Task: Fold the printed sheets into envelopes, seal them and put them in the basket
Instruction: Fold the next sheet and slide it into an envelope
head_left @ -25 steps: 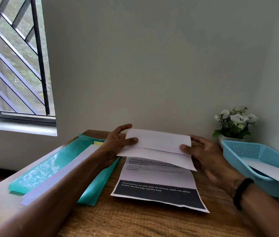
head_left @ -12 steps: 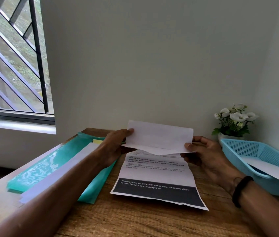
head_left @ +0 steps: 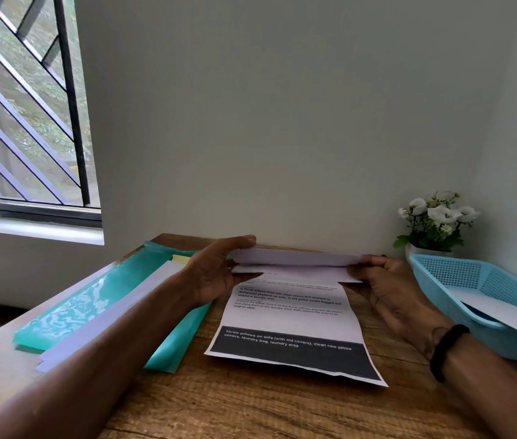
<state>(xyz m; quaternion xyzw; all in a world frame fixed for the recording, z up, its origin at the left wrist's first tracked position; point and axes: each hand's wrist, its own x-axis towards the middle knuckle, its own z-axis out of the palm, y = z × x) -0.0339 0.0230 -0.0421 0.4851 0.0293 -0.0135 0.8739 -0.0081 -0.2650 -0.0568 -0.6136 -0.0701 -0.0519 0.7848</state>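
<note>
A white envelope [head_left: 295, 258] is held level above the table, seen almost edge-on, its flap hanging open underneath. My left hand [head_left: 216, 274] grips its left end and my right hand [head_left: 384, 280] grips its right end. Below it a printed sheet [head_left: 292, 324] with a dark band near its front edge lies flat on the wooden table [head_left: 251, 403]. The light blue basket [head_left: 460, 274] stands at the right with a white envelope [head_left: 504, 312] lying in it.
A teal folder [head_left: 76, 305] with a strip of white paper [head_left: 114, 315] and a yellow note [head_left: 179, 258] lies at the left. A pot of white flowers [head_left: 434, 223] stands by the wall behind the basket. The window is at the far left.
Both hands have tipped the envelope from upright and facing me to nearly flat and edge-on, and lowered it slightly. The printed sheet has stayed in place.
</note>
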